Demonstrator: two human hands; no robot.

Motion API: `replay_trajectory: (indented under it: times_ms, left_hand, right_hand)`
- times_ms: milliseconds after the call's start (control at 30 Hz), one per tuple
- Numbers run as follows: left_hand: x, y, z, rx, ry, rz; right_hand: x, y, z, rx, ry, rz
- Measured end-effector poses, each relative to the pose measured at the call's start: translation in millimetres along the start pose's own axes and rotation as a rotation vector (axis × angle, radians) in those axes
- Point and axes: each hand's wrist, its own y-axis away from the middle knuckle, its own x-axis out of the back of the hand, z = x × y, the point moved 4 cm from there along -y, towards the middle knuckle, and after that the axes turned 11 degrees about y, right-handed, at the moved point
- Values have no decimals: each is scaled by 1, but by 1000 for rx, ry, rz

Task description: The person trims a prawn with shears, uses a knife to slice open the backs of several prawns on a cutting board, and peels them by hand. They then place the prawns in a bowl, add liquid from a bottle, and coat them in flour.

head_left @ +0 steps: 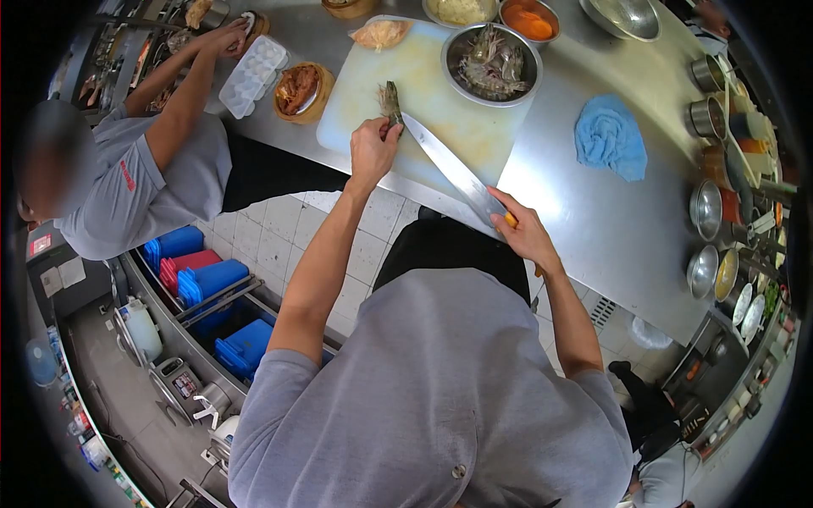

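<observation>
My left hand (373,154) is closed around a raw shrimp (389,102), whose head end sticks up past my fingers above the white cutting board (339,118). In my right hand (527,229) is a large kitchen knife (449,165), gripped by its yellow handle. Its blade slants up and left across the board, and the tip is close beside the shrimp. Behind the knife, a steel bowl (451,74) holds several more shrimp (493,63). At the board's far edge lies a plastic bag (380,34) with pale orange contents.
A crumpled blue cloth (610,135) lies on the steel table (576,220) to the right. Left of the board are a bamboo steamer (302,91) and a white egg tray (254,74). A co-worker (152,161) stands at the left. Bowls (529,19) line the back.
</observation>
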Motion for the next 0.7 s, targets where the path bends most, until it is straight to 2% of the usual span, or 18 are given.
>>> replay_trajectory:
  times_ms: [267, 700]
  left_hand:
    - [1, 0, 3, 50, -1, 13]
    - [-2, -1, -6, -27, -30, 9]
  right_hand:
    - [10, -1, -2, -36, 51, -31]
    - [5, -5, -8, -1, 13, -41]
